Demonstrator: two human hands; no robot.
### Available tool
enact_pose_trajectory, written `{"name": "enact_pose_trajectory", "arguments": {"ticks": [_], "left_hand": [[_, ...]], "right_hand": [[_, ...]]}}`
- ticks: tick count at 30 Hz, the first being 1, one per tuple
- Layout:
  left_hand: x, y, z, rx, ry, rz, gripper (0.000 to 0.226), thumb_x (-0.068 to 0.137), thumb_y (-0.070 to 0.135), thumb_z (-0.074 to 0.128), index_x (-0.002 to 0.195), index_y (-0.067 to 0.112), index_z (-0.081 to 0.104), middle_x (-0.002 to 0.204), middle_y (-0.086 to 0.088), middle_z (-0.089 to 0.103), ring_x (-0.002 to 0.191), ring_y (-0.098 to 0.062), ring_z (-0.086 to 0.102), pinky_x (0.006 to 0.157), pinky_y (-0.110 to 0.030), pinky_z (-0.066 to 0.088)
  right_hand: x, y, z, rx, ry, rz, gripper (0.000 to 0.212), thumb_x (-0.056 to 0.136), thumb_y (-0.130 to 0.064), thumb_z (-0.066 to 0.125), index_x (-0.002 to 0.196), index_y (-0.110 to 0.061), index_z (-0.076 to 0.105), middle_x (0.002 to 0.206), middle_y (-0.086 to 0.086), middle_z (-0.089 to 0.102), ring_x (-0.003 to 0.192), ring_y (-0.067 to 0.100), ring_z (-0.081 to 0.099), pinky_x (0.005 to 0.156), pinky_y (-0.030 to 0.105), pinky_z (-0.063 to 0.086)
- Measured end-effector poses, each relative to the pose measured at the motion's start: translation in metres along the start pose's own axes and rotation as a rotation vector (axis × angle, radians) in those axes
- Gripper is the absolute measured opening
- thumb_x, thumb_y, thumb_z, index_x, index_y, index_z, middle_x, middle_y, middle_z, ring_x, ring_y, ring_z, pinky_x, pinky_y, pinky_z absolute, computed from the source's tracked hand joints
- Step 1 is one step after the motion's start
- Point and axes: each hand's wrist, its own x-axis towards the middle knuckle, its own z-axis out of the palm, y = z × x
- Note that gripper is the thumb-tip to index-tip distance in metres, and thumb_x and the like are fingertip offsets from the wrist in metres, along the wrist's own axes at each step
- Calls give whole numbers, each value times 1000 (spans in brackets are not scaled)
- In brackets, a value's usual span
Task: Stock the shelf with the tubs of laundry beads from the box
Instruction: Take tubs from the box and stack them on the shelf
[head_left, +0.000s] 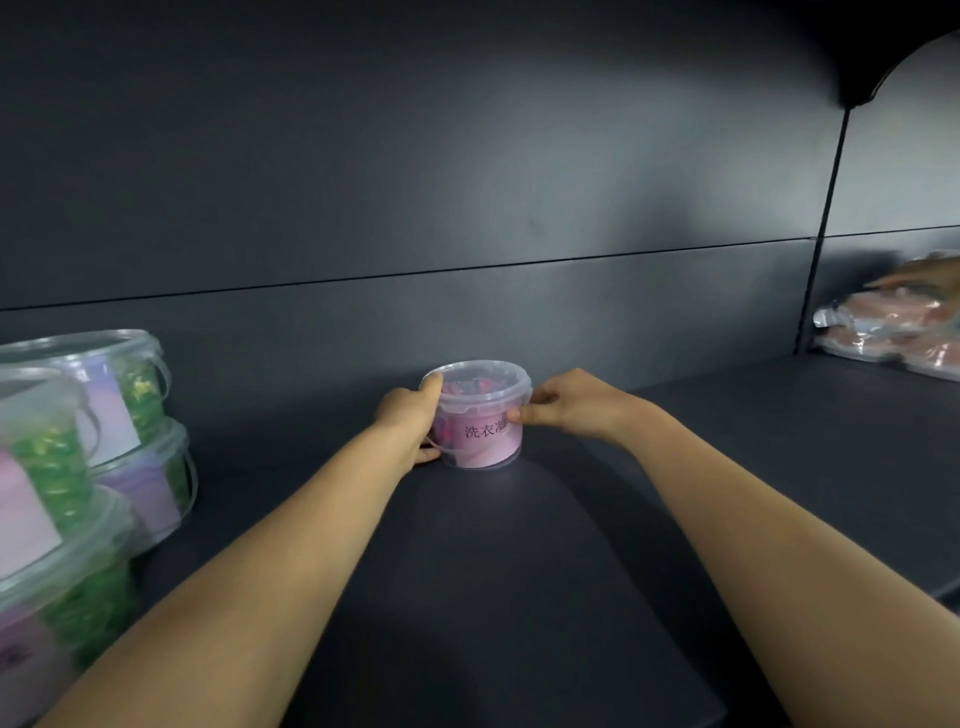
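We hold the pink tub (480, 415) with both hands, far back at mid-shelf (727, 441). Left hand (408, 415) wraps its left side, fingers curled round the wall; right hand (563, 402) pinches the right rim with thumb and fingertips. It looks seated flat (label faces us). To finish well: keep it square, release gently, leave room from the green tubs (93, 441) stacked at left.

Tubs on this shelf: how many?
5. The pink tub stands mid-shelf, gripped by the left hand and right hand. Four green tubs stand at left, in two stacks of two. Others may be off-frame.
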Motion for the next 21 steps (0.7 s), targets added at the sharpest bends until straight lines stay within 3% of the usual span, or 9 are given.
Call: {"name": "enact_pose_trajectory", "arguments": {"ticks": [2,5,8,11,14,17,19,21], "left_hand": [[-2,0,0,-18,-3,-6,35,92,43,45,107,11,49,119,-14,57,102,-30,59,57,-32,49],[-3,-2,2,-46,-2,1,38,92,44,46,109,10,51,119,-14,58,99,-29,58,63,-34,49],[-4,-3,2,-46,-10,3,47,91,48,46,115,8,53,119,-14,59,101,-28,59,61,-33,50],[-7,-1,1,7,-15,18,54,91,52,42,118,7,53,120,-14,58,97,-27,58,66,-34,52],[-13,0,-1,101,-10,47,62,92,57,34,121,5,52,117,-14,59,101,-29,59,75,-37,54],[-26,0,-12,288,44,120,65,94,54,31,121,-1,52,119,-18,58,107,-34,58,94,-41,50],[-39,1,-23,405,52,164,61,95,48,34,119,-5,53,124,-22,57,113,-36,56,96,-42,48],[-55,5,-36,538,57,212,54,96,41,37,118,-5,54,122,-24,58,112,-37,57,93,-36,49]], "right_hand": [[-2,1,2,40,12,7,42,81,-45,68,103,-10,68,95,-3,63,86,9,56,74,22,41],[-4,3,5,151,8,19,40,83,-44,66,105,-11,68,90,-9,62,78,2,53,74,22,45],[-4,3,7,184,38,32,45,82,-46,66,105,-7,69,91,-5,63,77,8,53,75,23,45],[-8,-1,6,180,34,58,36,83,-46,66,94,-11,68,70,-10,54,67,9,46,68,23,42],[-13,-8,2,93,42,85,38,81,-48,66,86,-11,68,66,-7,50,64,10,45,63,22,39],[-20,-21,-2,-95,67,101,47,83,-47,64,59,-11,46,63,2,35,58,15,33,54,28,26],[-30,-32,-5,-197,89,95,45,85,-45,62,63,-8,48,68,5,39,62,18,37,56,29,28],[-42,-43,-8,-242,102,88,50,85,-45,60,87,5,61,80,10,49,73,19,44,65,31,36]]}}
